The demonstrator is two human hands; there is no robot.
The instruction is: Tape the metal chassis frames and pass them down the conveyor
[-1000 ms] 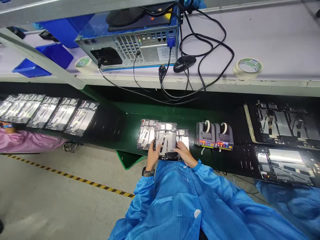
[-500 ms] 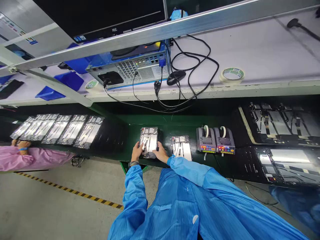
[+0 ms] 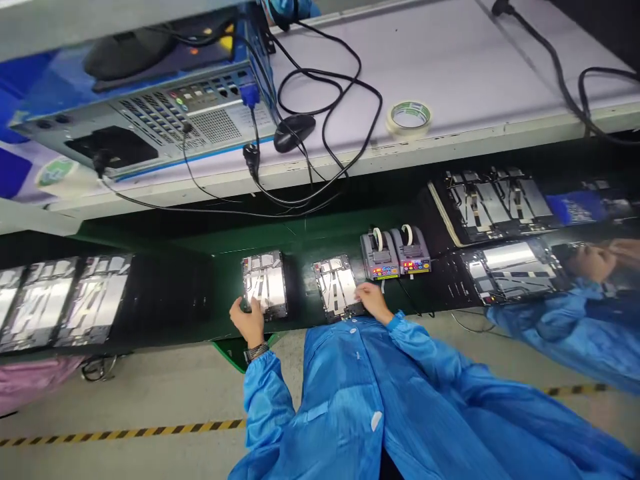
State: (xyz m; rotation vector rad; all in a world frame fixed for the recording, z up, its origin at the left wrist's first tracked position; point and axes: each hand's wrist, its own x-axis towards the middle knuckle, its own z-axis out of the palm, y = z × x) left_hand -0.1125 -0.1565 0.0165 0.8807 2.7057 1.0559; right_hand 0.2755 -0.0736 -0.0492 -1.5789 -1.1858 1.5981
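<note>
Two metal-backed tablet panels with silver foil and ribbon strips lie on the green conveyor belt [image 3: 300, 240] in front of me. My left hand [image 3: 247, 321] grips the lower left corner of the nearer-left panel [image 3: 265, 283]. My right hand [image 3: 373, 299] rests on the lower right corner of the second panel [image 3: 336, 287], its fingers on the edge. A gap of belt separates the two panels. My blue antistatic sleeves [image 3: 265, 400] run up to both wrists, and a dark watch [image 3: 256, 351] sits on my left wrist.
Twin tape dispensers [image 3: 395, 252] stand right of my right hand. Further panels lie on black mats at left [image 3: 95, 300] and right [image 3: 493, 203]. A co-worker's blue sleeve [image 3: 545, 327] is at right. A computer case [image 3: 150, 120], cables, mouse [image 3: 294, 132] and tape roll [image 3: 409, 118] sit on the shelf above.
My right hand has left the first panel and now lies on the second panel. My left hand stays on the first panel's corner. The view has swung, shifting everything left.
</note>
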